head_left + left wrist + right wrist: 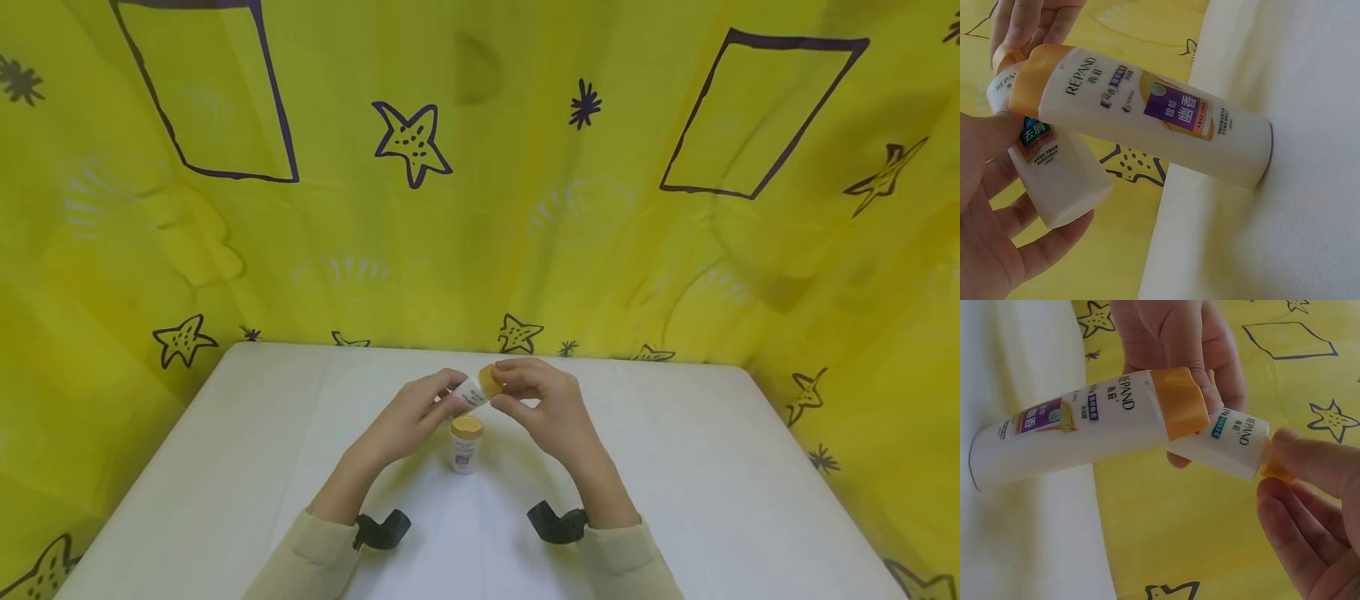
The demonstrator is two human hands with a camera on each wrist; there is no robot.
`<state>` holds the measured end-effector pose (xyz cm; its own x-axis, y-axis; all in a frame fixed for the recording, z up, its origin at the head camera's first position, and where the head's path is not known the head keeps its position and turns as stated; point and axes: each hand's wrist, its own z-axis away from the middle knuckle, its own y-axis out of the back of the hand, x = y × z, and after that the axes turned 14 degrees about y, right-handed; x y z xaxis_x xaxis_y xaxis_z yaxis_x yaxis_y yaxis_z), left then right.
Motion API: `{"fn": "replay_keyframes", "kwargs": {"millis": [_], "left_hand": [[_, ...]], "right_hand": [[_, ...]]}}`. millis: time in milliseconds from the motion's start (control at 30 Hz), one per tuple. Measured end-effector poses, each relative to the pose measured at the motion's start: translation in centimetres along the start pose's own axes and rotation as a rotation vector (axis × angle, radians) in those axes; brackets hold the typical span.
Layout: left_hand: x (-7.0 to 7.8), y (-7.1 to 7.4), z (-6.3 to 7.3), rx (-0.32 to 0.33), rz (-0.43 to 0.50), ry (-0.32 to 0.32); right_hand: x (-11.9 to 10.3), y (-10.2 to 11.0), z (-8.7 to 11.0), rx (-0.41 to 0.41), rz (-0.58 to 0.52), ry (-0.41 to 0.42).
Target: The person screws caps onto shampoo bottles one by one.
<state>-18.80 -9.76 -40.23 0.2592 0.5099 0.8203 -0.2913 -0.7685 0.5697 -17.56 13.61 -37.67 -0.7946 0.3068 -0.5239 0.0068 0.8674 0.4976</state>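
Plainly, left hand grips tilted REPAND bottle, right hand pinching its orange cap.

Quick count: one bottle in the fingers, a second bottle right by them, so two. Also two caps, two hands, two sleeves, and one table under the fingers.

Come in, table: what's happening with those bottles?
Left hand gripping tilted bottle. Right hand pinching its orange cap. Nearby: second bottle, upright on table.
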Motion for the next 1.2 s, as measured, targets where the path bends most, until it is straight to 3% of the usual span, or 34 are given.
{"fn": "replay_keyframes", "kwargs": {"millis": [233,467,767,1200], "left_hand": [[-0.17,-0.38,-0.11,0.0,-0.024,-0.037],[-0.37,-0.02,-0.17,0.003,0.008,-0.043],[-0.11,0.35,0.07,0.03,-0.003,-0.042],[0.0,0.02,0.0,0.034,-0.057,-0.031]], "right_hand": [[-0.03,-0.24,0.05,0.042,0.085,0.026],[0.25,-0.47,-0.2,0.044,0.046,0.061],[0.19,-0.28,0.01,0.036,-0.038,0.003],[0.13,-0.43,0.29,0.062,0.031,0.017]]}}
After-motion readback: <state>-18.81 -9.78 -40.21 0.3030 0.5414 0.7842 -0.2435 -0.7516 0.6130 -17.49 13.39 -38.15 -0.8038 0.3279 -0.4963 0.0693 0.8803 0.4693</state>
